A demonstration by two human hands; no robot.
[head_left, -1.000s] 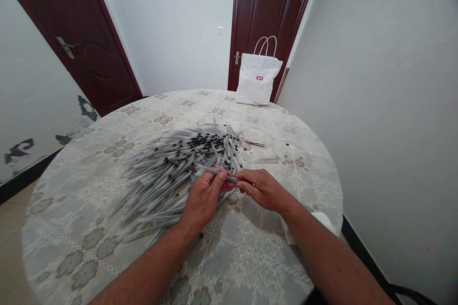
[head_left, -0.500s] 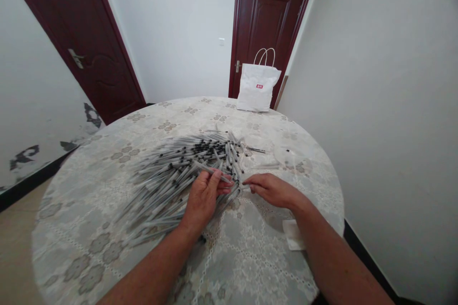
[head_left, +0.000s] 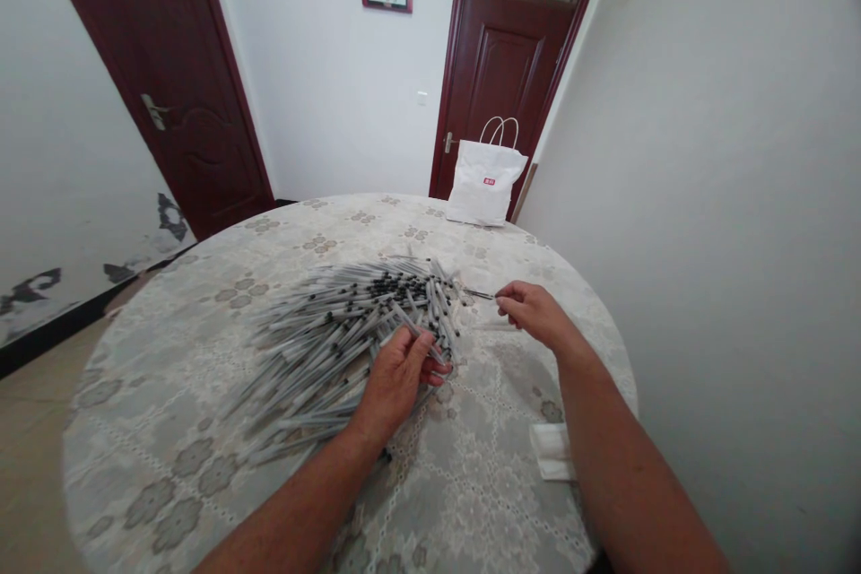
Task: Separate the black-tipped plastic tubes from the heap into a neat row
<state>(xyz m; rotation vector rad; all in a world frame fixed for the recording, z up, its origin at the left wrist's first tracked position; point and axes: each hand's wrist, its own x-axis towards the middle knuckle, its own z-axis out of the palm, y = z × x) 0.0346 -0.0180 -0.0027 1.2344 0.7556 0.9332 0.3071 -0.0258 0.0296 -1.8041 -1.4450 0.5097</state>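
Observation:
My left hand (head_left: 402,368) is closed round a pale, see-through pen barrel (head_left: 409,320), which slants across the thumb and fingers. Under and beyond this hand spreads a large pile of similar slim pens (head_left: 316,314), many with black ends. Farther right, my right hand (head_left: 531,309) has its thumb and forefinger pinched together at the near ends of a few thin dark sticks (head_left: 479,293), which look like pen refills. Whether the fingertips grip one of them is too small to tell.
A patterned cloth covers the round table (head_left: 471,502). A white paper bag (head_left: 485,188) stands at its far edge. Near my right forearm lies a folded white packet (head_left: 552,450). A pale clear strip (head_left: 501,326) lies below my right hand.
My right hand has moved away from the left hand, up and to the right, to the dark sticks. The left hand still holds the pen barrel. The view has tilted up slightly.

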